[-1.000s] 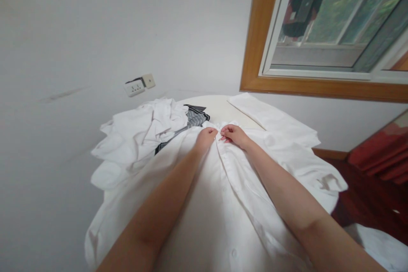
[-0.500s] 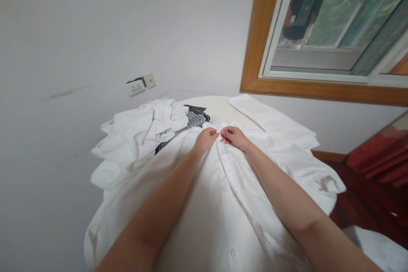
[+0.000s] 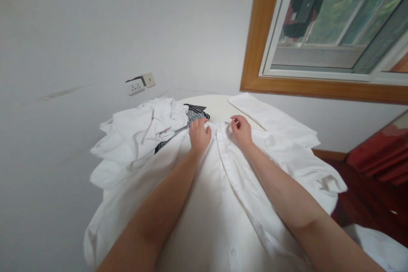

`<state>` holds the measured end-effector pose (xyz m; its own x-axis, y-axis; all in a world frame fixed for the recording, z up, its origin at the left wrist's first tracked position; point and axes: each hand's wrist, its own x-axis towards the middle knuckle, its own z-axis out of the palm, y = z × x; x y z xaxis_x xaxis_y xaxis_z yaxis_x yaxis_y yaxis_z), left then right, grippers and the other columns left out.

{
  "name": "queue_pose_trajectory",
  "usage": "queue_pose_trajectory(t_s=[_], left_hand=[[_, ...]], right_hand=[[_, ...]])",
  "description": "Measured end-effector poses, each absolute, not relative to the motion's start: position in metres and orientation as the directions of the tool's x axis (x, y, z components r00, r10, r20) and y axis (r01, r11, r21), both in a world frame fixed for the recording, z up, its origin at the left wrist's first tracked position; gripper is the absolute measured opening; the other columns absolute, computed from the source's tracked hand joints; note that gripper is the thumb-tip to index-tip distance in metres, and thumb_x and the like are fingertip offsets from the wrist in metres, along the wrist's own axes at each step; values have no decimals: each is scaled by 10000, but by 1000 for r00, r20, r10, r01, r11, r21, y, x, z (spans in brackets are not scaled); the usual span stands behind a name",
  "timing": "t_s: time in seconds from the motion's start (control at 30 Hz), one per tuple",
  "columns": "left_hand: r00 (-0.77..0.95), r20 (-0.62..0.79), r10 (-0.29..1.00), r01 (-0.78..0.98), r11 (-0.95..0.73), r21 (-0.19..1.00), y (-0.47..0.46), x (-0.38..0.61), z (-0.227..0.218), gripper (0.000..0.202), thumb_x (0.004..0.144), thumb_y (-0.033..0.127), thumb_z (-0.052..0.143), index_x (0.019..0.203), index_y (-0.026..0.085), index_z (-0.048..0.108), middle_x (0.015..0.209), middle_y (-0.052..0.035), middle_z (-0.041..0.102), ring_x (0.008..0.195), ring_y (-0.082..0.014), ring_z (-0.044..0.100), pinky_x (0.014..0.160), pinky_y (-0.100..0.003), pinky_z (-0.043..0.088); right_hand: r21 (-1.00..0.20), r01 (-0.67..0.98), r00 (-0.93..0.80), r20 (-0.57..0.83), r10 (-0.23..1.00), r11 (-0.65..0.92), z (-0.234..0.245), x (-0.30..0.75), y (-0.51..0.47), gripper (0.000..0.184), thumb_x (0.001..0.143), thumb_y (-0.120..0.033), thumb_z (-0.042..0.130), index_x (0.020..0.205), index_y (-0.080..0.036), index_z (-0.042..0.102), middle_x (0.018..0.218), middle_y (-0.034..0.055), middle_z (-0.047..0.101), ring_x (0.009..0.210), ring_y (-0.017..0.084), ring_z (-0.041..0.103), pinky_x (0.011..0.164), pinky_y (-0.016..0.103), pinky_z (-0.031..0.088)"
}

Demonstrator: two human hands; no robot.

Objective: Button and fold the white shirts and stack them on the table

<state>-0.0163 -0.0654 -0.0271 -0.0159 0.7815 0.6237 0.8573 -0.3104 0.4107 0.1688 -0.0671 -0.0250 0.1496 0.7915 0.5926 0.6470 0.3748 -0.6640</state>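
Observation:
A white button-up shirt (image 3: 204, 204) is spread over the table, its collar at the far end and its button placket running toward me. At the left side of the collar, my left hand (image 3: 200, 135) rests with fingers stretched out and apart, close to the fabric. My right hand (image 3: 241, 131) is over the right side of the collar, its fingers curved and the thumb apart from them. Between both hands, the top of the placket with a small button shows. Whether the fingertips touch the collar is hard to see.
Crumpled white clothing (image 3: 134, 131) lies left, beside a black-and-grey striped cloth (image 3: 196, 114). A folded white cloth (image 3: 274, 117) lies at the right of the round table (image 3: 219, 104). The wall has a socket (image 3: 135, 86) and a wood-framed window (image 3: 250, 63).
My hands have moved apart from the collar's middle, left hand leftward, right hand right and slightly farther away. Both have let go of the pinched collar front, and the fingers have opened.

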Motion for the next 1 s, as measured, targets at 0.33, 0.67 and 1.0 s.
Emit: queue_pose_trajectory(t_s=[0.33, 0.67, 1.0], left_hand=[[-55, 487, 871, 974, -61, 220, -61, -23, -36, 339, 906, 342, 458, 1168, 152, 560, 1145, -156, 617, 1117, -322, 505, 924, -435, 386], [-52, 478, 877, 992, -10, 125, -64, -35, -27, 439, 833, 543, 544, 999, 154, 661, 1092, -188, 612, 1104, -376, 474, 892, -485, 355], [103, 670, 735, 975, -207, 77, -55, -15, 22, 199, 912, 326, 481, 1039, 204, 574, 1051, -125, 621, 1071, -305, 485, 929, -459, 307]], right_hand=[[-429, 890, 309, 308, 900, -158, -35, 202, -57, 470, 935, -500, 387, 1003, -198, 742, 1122, 154, 627, 1098, 320, 518, 898, 447, 397], [-324, 946, 158, 456, 876, -3, -30, 196, -59, 270, 929, -344, 461, 1093, -208, 626, 1032, 89, 645, 1004, 251, 521, 819, 346, 351], [-81, 984, -46, 748, 662, 160, 27, 196, -53, 279, 971, -271, 367, 1119, -191, 590, 968, 103, 570, 918, 242, 472, 752, 321, 313]])
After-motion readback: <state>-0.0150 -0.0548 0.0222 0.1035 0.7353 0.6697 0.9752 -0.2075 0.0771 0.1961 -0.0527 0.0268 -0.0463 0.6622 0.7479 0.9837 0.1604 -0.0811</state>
